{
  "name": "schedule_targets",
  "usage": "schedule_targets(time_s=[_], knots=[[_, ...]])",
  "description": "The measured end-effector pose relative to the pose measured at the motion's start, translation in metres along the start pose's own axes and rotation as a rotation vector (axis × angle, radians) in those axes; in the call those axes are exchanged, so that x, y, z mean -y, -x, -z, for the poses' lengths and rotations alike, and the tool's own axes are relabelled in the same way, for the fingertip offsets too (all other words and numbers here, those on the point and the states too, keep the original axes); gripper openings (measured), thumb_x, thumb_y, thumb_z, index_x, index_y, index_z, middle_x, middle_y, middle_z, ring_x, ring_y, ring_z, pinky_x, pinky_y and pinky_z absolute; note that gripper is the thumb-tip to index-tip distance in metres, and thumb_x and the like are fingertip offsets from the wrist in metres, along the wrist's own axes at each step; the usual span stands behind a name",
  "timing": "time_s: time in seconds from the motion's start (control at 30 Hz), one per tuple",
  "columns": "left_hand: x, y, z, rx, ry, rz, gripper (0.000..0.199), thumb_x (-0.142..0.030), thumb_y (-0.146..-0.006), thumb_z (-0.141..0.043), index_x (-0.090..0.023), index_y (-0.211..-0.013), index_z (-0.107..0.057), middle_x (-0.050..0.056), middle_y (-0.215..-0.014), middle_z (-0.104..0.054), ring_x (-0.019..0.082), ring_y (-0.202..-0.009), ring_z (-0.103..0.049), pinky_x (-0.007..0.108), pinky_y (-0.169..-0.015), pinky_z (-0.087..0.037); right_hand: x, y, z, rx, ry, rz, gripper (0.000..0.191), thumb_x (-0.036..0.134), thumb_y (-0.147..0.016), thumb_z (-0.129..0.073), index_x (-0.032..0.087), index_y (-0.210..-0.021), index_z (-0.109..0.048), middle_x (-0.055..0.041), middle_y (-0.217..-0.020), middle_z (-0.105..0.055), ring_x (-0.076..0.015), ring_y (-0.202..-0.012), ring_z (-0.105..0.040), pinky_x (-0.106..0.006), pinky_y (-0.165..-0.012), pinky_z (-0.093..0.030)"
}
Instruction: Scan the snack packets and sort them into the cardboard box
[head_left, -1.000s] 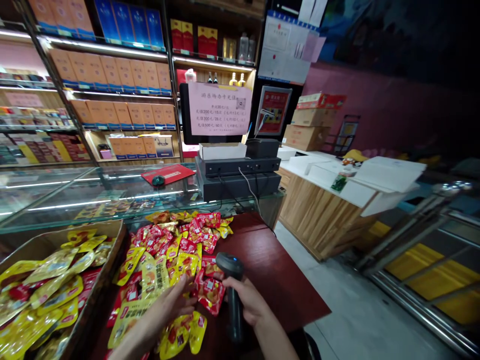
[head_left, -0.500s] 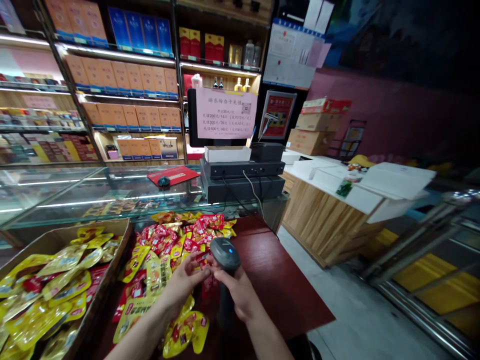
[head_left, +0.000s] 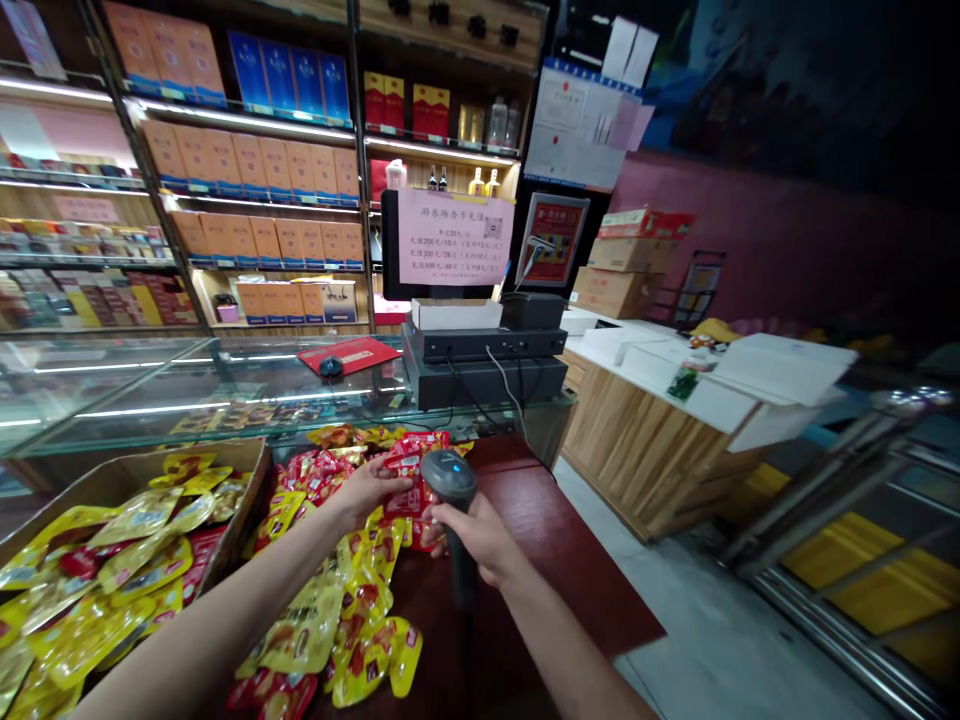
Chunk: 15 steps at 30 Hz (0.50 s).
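A dark handheld barcode scanner (head_left: 448,478) with a small blue light on its head stands upright before me. Wrapped around its handle, just under the head, is my right hand (head_left: 484,535), thumb across the front. My left hand (head_left: 367,492) reaches in from the left, its fingers closed on the edge of a red snack packet (head_left: 407,475) just left of the scanner. Beneath and around both hands lies a loose pile of red and yellow snack packets (head_left: 367,585). Part of the held packet is hidden behind the scanner.
An open cardboard box (head_left: 259,480) of yellow packets stands at the left. Behind the dark red tabletop (head_left: 562,560) are a glass counter (head_left: 225,380), a mouse (head_left: 330,367) and a monitor (head_left: 390,240) covered by a pink sign. Metal railing (head_left: 825,520) runs at the right.
My left hand has moved up and left, away from my right hand, and now shows a red packet. The scanner has risen slightly with my right hand. Packets in the near pile have shifted.
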<state>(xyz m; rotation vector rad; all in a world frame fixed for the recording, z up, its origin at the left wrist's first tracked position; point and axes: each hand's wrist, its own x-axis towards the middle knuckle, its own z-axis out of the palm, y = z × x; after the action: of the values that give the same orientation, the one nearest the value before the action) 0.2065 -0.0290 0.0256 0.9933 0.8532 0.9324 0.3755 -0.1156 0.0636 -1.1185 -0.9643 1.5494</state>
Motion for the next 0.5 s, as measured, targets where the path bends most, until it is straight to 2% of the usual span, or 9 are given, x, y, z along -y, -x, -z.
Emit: schedule_targets(time_s=[0.1, 0.17, 0.27, 0.4, 0.5], knots=[[-0.002, -0.009, 0.000, -0.045, -0.081, -0.042, 0.049, -0.023, -0.050, -0.084, -0.015, -0.094, -0.064, 0.002, -0.073, -0.069, 0.014, -0.061, -0.064, 0.024, -0.058, -0.049, -0.004, -0.005, -0.006, 0.007, 0.104, -0.032, 0.013, 0.026, -0.061, -0.064, 0.015, -0.065, -0.057, 0.0008, -0.047, -0.058, -0.0111, -0.041, -0.053, -0.021, -0.040, -0.041], [-0.001, -0.013, -0.001, -0.106, -0.145, -0.057, 0.047, -0.024, -0.050, -0.084, -0.015, -0.092, -0.065, -0.001, -0.066, -0.067, 0.012, -0.054, -0.061, 0.023, -0.054, -0.047, -0.008, -0.007, -0.008, 0.003, 0.136, -0.041, 0.012, 0.026, -0.062, -0.062, 0.016, -0.063, -0.056, 0.0016, -0.041, -0.055, -0.0103, -0.038, -0.050, -0.021, -0.039, -0.039], [0.002, -0.017, -0.002, -0.166, -0.215, -0.074, 0.046, -0.024, -0.050, -0.083, -0.014, -0.091, -0.066, -0.002, -0.060, -0.065, 0.010, -0.047, -0.056, 0.022, -0.051, -0.045, -0.012, -0.008, -0.011, -0.002, 0.145, -0.051, 0.013, 0.027, -0.062, -0.061, 0.016, -0.061, -0.054, 0.0022, -0.040, -0.053, -0.0097, -0.037, -0.048, -0.020, -0.039, -0.038], [0.006, -0.019, -0.001, -0.151, -0.221, -0.087, 0.043, -0.024, -0.050, -0.082, -0.014, -0.089, -0.066, 0.000, -0.065, -0.067, 0.011, -0.051, -0.058, 0.023, -0.052, -0.046, -0.015, -0.007, -0.012, -0.010, 0.126, -0.030, 0.014, 0.028, -0.063, -0.061, 0.016, -0.061, -0.053, 0.0033, -0.043, -0.052, -0.0094, -0.039, -0.049, -0.020, -0.038, -0.037], [0.008, -0.019, -0.001, -0.148, -0.223, -0.087, 0.042, -0.025, -0.051, -0.082, -0.015, -0.088, -0.066, -0.001, -0.061, -0.066, 0.012, -0.051, -0.058, 0.023, -0.053, -0.046, -0.016, -0.005, -0.012, -0.018, 0.122, -0.029, 0.014, 0.027, -0.063, -0.060, 0.016, -0.062, -0.052, 0.0040, -0.044, -0.052, -0.0092, -0.040, -0.049, -0.020, -0.039, -0.038]])
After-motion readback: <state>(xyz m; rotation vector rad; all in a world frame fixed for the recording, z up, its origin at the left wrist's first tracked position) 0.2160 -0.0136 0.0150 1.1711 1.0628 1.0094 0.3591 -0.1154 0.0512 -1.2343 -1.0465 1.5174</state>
